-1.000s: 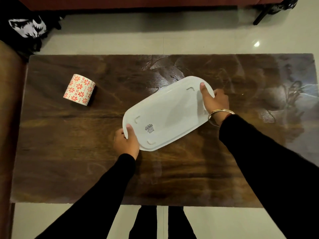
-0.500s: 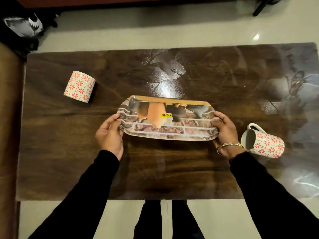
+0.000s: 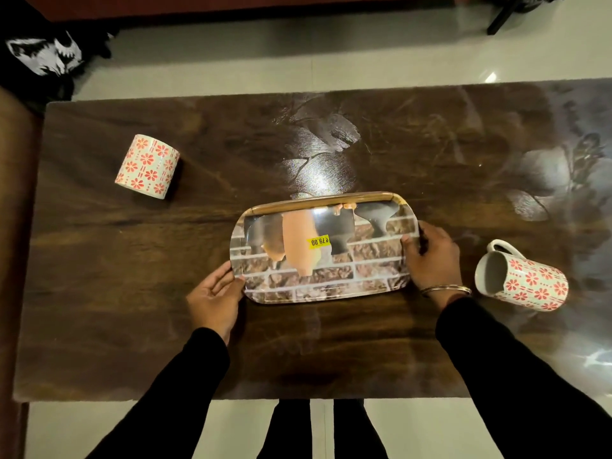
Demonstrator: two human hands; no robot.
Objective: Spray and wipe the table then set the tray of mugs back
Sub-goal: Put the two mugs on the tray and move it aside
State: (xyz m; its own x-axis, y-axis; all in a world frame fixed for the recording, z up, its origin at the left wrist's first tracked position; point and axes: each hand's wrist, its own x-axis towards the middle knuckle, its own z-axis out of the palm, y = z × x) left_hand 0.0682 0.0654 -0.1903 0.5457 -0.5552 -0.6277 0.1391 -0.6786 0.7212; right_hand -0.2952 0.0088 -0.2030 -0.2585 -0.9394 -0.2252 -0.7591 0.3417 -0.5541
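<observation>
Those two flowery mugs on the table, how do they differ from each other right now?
The left mug lies far from the tray, out of both hands' reach; the right mug lies just beyond the right hand. The right mug shows its white inside and its handle; the left mug shows neither, only its patterned side. Both lie tipped over on the table and share the same red flower print on white.

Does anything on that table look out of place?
Yes: both red-flowered white mugs lie tipped on their sides on the dark wooden table, one far left, one right, off the empty brick-patterned tray.
</observation>
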